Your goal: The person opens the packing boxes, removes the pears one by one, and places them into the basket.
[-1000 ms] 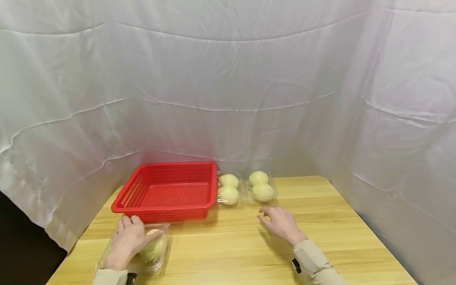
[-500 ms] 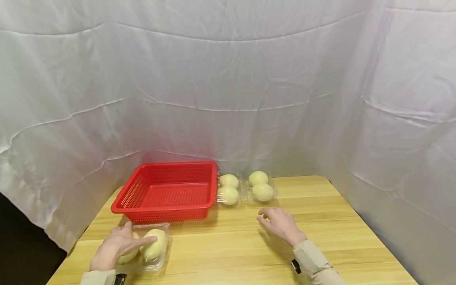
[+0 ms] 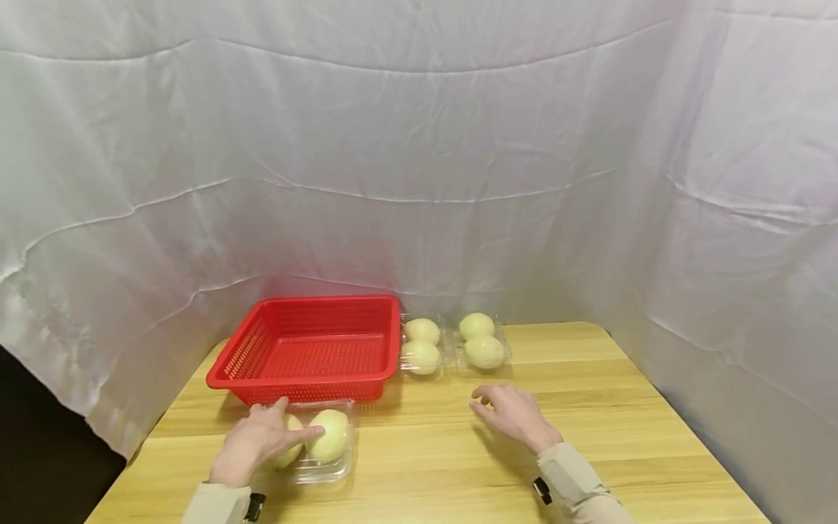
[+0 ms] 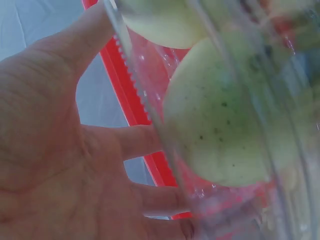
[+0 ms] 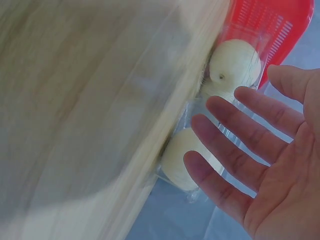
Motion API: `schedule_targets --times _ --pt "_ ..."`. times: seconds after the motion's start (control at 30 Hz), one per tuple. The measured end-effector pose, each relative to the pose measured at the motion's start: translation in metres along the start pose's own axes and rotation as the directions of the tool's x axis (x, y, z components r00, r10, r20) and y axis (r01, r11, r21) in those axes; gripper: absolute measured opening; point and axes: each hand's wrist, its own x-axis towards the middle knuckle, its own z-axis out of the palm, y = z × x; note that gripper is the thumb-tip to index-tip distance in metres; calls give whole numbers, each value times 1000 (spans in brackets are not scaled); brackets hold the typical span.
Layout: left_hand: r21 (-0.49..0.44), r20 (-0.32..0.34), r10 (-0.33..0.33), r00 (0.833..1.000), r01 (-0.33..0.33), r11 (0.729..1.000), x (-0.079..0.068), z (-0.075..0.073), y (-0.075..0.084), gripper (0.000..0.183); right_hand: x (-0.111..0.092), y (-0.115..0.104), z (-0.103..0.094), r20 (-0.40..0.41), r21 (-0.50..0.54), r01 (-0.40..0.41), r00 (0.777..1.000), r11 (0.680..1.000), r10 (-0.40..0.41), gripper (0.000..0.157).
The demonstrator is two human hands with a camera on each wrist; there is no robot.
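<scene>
In the head view my left hand grips a clear plastic fruit box, thumb over one fruit and fingers towards the far side. Two pale yellow-green oval fruits lie in it, one partly covered by the hand. The left wrist view shows dark specks on a fruit through the plastic; the fingertips pass behind the box's edge. My right hand hovers over the table with relaxed fingers and nothing in them, in front of a second fruit box.
A red plastic basket with perforated walls stands just behind the held box. Against its right side is another clear box with two fruits. The wooden table reaches to a pale cloth curtain behind.
Since half a second ago, my left hand and its fruit box have moved right and slightly away along the basket's front. Earlier, the hand shifted left over the box. My right hand stays nearly still.
</scene>
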Motion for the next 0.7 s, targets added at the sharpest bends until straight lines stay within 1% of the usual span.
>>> schedule_targets --times 0.1,0.23,0.3,0.43,0.53,0.63,0.7 --pt "6 -13 18 1000 -17 1000 2 2 7 103 0 -1 1 17 13 14 1000 1000 -14 26" --pt "-12 -26 52 998 -52 999 5 7 14 96 -1 -4 2 36 21 34 999 999 -35 25" --pt "-18 -35 78 996 -78 997 6 9 19 92 -1 -7 4 43 14 58 997 998 -59 25" --pt "-21 -51 126 991 -127 992 11 13 32 86 -2 -14 10 67 5 133 989 991 -133 27" --pt "-17 -66 154 986 -156 988 15 19 42 82 -3 -23 14 104 53 176 978 983 -181 33" --pt "-22 -95 167 981 -170 985 18 25 51 80 -4 -32 16 147 118 181 969 976 -198 43" --pt "-26 -114 174 978 -178 984 20 29 57 79 -5 -37 16 173 153 167 966 974 -192 53"
